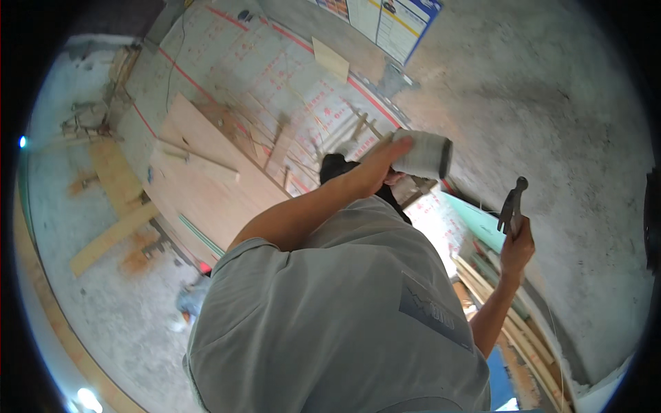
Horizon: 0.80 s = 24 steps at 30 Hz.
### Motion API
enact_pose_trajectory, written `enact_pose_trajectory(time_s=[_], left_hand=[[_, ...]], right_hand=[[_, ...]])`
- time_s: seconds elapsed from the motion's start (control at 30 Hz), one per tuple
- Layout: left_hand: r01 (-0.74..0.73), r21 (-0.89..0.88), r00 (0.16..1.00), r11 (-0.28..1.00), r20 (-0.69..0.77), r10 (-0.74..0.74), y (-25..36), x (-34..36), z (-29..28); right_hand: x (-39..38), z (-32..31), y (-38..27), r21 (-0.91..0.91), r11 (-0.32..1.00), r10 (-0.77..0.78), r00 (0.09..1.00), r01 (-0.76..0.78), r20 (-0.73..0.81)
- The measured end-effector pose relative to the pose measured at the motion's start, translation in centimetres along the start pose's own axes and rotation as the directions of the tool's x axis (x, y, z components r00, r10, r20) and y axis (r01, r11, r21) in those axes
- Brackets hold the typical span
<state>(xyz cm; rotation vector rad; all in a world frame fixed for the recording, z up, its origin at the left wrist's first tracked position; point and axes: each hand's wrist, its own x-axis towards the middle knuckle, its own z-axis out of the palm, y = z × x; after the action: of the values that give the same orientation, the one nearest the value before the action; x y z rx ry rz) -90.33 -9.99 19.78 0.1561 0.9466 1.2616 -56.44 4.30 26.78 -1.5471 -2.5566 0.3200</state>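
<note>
Gripping a claw hammer point(513, 205) low on its handle, head up at the right, the right hand point(516, 246) has fingers wrapped tight. The left hand point(385, 162), mid-frame, curls around a white cylindrical cup point(425, 155), tipped sideways. Plywood sheets point(206, 172) lie far left on the concrete floor point(551, 103).

A person in a grey shirt point(330, 310) fills the centre. Flat brown plywood sheets point(206, 172) lie at ten o'clock, a white cylindrical roll point(427, 155) at one, a steel claw hammer point(513, 206) at three.

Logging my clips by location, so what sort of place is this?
Probably a building site or carpentry area: plywood sheets and timber offcuts lie on rough concrete, and the right hand holds a claw hammer.
</note>
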Motion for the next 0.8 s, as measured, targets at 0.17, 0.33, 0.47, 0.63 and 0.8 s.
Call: enact_pose_trajectory(time_s=[0.17, 0.33, 0.47, 0.63, 0.8], left_hand=[[-0.01, 0.008, 0.997, 1.0, 0.075, 0.009, 7.9, 1.8, -3.2], [-0.023, 0.012, 0.998, 1.0, -0.052, 0.023, 13.1, 3.0, -4.1], [-0.026, 0.334, 0.977, 0.942, -0.19, 0.094, 13.5, 2.4, -6.6], [0.097, 0.505, 0.987, 0.857, -0.157, -0.019, 10.0, 0.5, -6.9], [0.005, 0.425, 0.999, 0.905, -0.041, 0.013, 5.4, 1.5, -5.4]], right_hand=[[2.7, -1.5, -10.9, -0.135, 0.987, -0.097, 0.99, 0.083, -0.102], [4.6, -2.5, -17.1, -0.132, 0.987, -0.123, 0.969, 0.096, -0.214], [6.0, -0.3, -19.1, 0.006, 1.0, -0.007, 0.968, 0.009, -0.252], [4.9, 1.7, -16.4, 0.082, 0.996, 0.053, 0.974, -0.035, -0.222], [1.9, 1.7, -11.7, 0.02, 0.992, 0.126, 0.988, -0.125, -0.088]])
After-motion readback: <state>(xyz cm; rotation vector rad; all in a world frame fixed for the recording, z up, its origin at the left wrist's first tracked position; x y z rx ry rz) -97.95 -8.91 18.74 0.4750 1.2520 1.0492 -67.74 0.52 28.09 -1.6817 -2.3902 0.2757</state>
